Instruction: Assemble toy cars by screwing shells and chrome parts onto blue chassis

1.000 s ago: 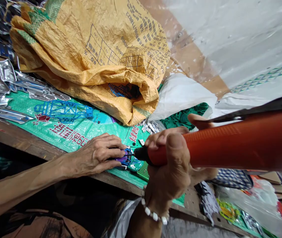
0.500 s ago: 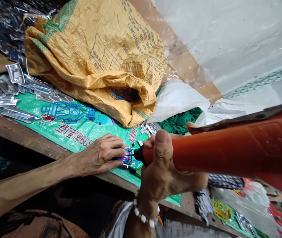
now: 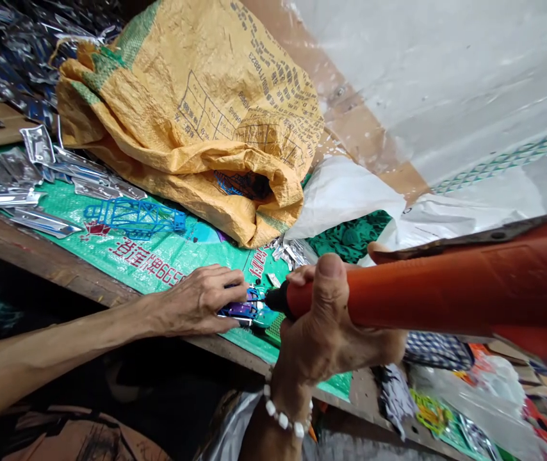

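Note:
My right hand (image 3: 324,320) is wrapped round a red electric screwdriver (image 3: 427,288), its black nose pointing left. The thin bit at its tip reaches the blue and purple toy car part (image 3: 254,301). From the left, my left hand (image 3: 211,298) pinches that part between thumb and fingers against the green sheet (image 3: 110,256); the fingers hide much of it. Whether a screw sits under the bit, I cannot tell. Behind my left hand lies a blue lattice toy car frame (image 3: 134,216).
A yellow woven sack (image 3: 196,96) with blue frames inside its mouth lies behind. Silvery metallic parts (image 3: 38,153) heap at the left. A white sack (image 3: 345,192) holds dark green pieces (image 3: 350,237). The wooden table edge (image 3: 86,282) runs along the front.
The screwdriver and my right hand have shifted slightly right. My left fingers have spread a little, so more of the toy car part shows. The view has moved slightly.

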Action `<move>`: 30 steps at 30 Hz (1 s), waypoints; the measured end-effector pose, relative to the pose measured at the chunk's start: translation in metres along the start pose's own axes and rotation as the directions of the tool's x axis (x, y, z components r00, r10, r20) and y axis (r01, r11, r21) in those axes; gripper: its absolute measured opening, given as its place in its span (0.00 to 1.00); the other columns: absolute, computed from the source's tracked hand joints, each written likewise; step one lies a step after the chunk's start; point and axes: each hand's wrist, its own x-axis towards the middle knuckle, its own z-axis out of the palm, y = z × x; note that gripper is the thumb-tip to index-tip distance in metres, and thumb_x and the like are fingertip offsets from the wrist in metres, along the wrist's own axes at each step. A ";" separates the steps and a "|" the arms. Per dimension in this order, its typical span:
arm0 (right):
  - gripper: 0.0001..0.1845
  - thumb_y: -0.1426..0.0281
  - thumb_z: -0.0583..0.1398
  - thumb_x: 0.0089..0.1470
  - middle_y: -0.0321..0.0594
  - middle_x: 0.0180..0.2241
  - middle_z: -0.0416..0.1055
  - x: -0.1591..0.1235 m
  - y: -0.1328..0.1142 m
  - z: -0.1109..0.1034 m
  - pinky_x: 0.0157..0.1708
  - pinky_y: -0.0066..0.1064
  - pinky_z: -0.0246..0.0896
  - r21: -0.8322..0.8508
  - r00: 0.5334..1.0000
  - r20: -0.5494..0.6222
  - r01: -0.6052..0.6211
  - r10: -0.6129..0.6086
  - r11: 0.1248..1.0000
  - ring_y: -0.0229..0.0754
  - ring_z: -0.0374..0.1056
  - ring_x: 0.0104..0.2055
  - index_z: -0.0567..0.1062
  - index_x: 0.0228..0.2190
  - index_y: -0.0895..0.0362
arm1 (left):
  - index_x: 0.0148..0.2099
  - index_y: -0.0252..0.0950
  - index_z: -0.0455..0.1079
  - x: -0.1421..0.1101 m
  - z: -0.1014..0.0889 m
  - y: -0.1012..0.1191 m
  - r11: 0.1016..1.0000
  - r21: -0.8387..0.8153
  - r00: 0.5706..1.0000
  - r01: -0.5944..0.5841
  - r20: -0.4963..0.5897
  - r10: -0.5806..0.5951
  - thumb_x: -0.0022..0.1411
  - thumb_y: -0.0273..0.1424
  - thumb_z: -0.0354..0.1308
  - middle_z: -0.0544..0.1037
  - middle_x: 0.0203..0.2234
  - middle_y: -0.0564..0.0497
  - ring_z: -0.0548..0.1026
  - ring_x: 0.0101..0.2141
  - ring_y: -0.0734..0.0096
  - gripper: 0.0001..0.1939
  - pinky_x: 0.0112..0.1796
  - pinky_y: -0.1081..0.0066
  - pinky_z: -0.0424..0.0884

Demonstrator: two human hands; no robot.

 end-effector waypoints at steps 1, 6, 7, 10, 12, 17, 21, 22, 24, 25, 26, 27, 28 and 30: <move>0.23 0.73 0.75 0.41 0.26 0.20 0.71 0.000 0.001 0.000 0.13 0.30 0.61 -0.002 1.000 -0.020 -0.003 0.003 1.000 0.35 0.64 0.15 0.74 0.39 0.59 | 0.44 0.33 0.69 0.001 0.001 0.000 1.000 -0.005 1.000 -0.001 -0.011 0.001 0.65 0.33 0.62 0.78 0.40 0.45 0.77 0.38 0.61 0.09 0.39 0.65 0.71; 0.25 0.71 0.74 0.43 0.25 0.19 0.69 0.003 0.002 -0.003 0.13 0.31 0.62 -0.034 0.999 -0.044 -0.015 0.014 0.999 0.35 0.63 0.15 0.74 0.42 0.60 | 0.44 0.32 0.70 0.002 0.003 -0.001 1.000 -0.025 0.999 -0.011 -0.033 0.010 0.64 0.31 0.63 0.79 0.40 0.43 0.78 0.40 0.60 0.09 0.41 0.65 0.72; 0.25 0.70 0.74 0.43 0.25 0.19 0.68 0.003 0.002 -0.004 0.14 0.31 0.62 -0.037 0.999 -0.034 -0.017 0.016 0.999 0.36 0.63 0.16 0.74 0.42 0.59 | 0.44 0.32 0.70 0.003 0.003 -0.001 1.000 -0.029 0.999 -0.012 -0.033 0.011 0.64 0.31 0.63 0.79 0.40 0.43 0.78 0.40 0.60 0.09 0.41 0.65 0.72; 0.21 0.72 0.74 0.42 0.25 0.20 0.70 0.005 0.002 -0.005 0.16 0.32 0.64 -0.039 1.000 -0.017 -0.021 0.020 0.999 0.37 0.65 0.17 0.75 0.38 0.57 | 0.44 0.31 0.71 0.004 0.002 0.000 0.999 -0.035 0.999 -0.012 -0.038 0.010 0.64 0.30 0.63 0.79 0.39 0.44 0.78 0.38 0.60 0.09 0.39 0.65 0.72; 0.22 0.74 0.74 0.42 0.25 0.21 0.70 0.006 0.003 -0.005 0.17 0.32 0.64 -0.025 1.000 -0.015 -0.013 0.013 1.000 0.36 0.65 0.18 0.75 0.40 0.56 | 0.44 0.31 0.71 0.005 0.001 0.000 1.000 -0.023 0.999 -0.020 -0.044 0.019 0.64 0.30 0.64 0.79 0.40 0.43 0.78 0.38 0.60 0.09 0.39 0.65 0.72; 0.20 0.77 0.70 0.47 0.24 0.21 0.70 0.007 0.007 -0.003 0.16 0.29 0.63 0.042 0.999 0.032 0.009 -0.010 0.999 0.32 0.63 0.16 0.74 0.43 0.54 | 0.44 0.32 0.71 0.006 -0.001 0.001 0.999 -0.007 0.999 -0.033 -0.039 0.032 0.63 0.29 0.64 0.79 0.40 0.43 0.79 0.38 0.60 0.09 0.39 0.64 0.72; 0.20 0.77 0.70 0.48 0.24 0.20 0.69 0.007 0.009 -0.005 0.14 0.28 0.63 0.035 1.000 0.027 -0.011 0.010 0.999 0.34 0.63 0.15 0.74 0.43 0.55 | 0.44 0.31 0.71 0.005 -0.003 0.002 0.999 -0.008 0.999 -0.032 -0.033 0.032 0.63 0.28 0.64 0.79 0.39 0.43 0.78 0.38 0.59 0.09 0.39 0.63 0.73; 0.20 0.76 0.70 0.47 0.24 0.20 0.69 0.007 0.009 -0.005 0.14 0.29 0.63 0.019 1.000 0.017 -0.022 0.022 1.000 0.34 0.63 0.16 0.74 0.43 0.55 | 0.44 0.31 0.71 0.005 -0.003 0.002 0.999 -0.007 0.999 -0.032 -0.032 0.032 0.63 0.28 0.64 0.79 0.39 0.43 0.78 0.38 0.58 0.09 0.38 0.63 0.73; 0.21 0.73 0.71 0.47 0.25 0.20 0.70 0.007 0.009 -0.006 0.14 0.29 0.63 -0.011 0.999 0.006 -0.045 0.045 0.999 0.35 0.64 0.16 0.73 0.43 0.55 | 0.45 0.31 0.72 0.005 -0.004 0.002 0.999 -0.009 0.999 -0.032 -0.031 0.032 0.64 0.29 0.64 0.79 0.39 0.43 0.78 0.38 0.58 0.09 0.38 0.63 0.73; 0.20 0.72 0.71 0.47 0.25 0.20 0.70 0.007 0.008 -0.006 0.14 0.30 0.64 -0.021 0.998 0.010 -0.058 0.058 0.998 0.35 0.64 0.16 0.74 0.42 0.55 | 0.45 0.31 0.72 0.005 -0.004 0.003 0.999 -0.011 0.999 -0.031 -0.029 0.030 0.64 0.30 0.64 0.79 0.39 0.43 0.78 0.38 0.58 0.09 0.38 0.63 0.73; 0.19 0.71 0.71 0.47 0.26 0.21 0.70 0.007 0.008 -0.007 0.15 0.30 0.65 -0.030 0.998 0.014 -0.064 0.064 0.998 0.35 0.65 0.17 0.74 0.41 0.55 | 0.45 0.31 0.72 0.004 -0.004 0.003 0.999 -0.014 0.999 -0.030 -0.030 0.030 0.64 0.30 0.63 0.79 0.39 0.43 0.78 0.38 0.59 0.09 0.39 0.63 0.73; 0.17 0.70 0.71 0.48 0.26 0.21 0.70 0.007 0.008 -0.007 0.16 0.31 0.66 -0.042 0.998 0.016 -0.063 0.064 0.997 0.35 0.65 0.17 0.74 0.40 0.55 | 0.45 0.31 0.71 0.004 -0.004 0.003 0.999 -0.015 0.999 -0.030 -0.030 0.029 0.65 0.30 0.63 0.79 0.39 0.43 0.78 0.38 0.59 0.09 0.39 0.63 0.73; 0.16 0.70 0.71 0.48 0.27 0.21 0.69 0.007 0.008 -0.008 0.17 0.32 0.67 -0.055 0.998 0.016 -0.056 0.056 0.997 0.36 0.65 0.18 0.75 0.39 0.55 | 0.45 0.31 0.71 0.004 -0.004 0.003 1.000 -0.015 0.999 -0.028 -0.031 0.027 0.65 0.30 0.63 0.79 0.40 0.44 0.78 0.38 0.59 0.09 0.39 0.63 0.73; 0.15 0.71 0.70 0.49 0.28 0.21 0.69 0.006 0.007 -0.009 0.18 0.34 0.68 -0.080 1.000 0.011 -0.022 0.023 0.997 0.37 0.65 0.18 0.75 0.39 0.55 | 0.45 0.32 0.71 0.004 -0.003 0.002 0.999 -0.016 0.999 -0.028 -0.035 0.028 0.66 0.30 0.62 0.79 0.40 0.43 0.78 0.38 0.60 0.08 0.39 0.64 0.73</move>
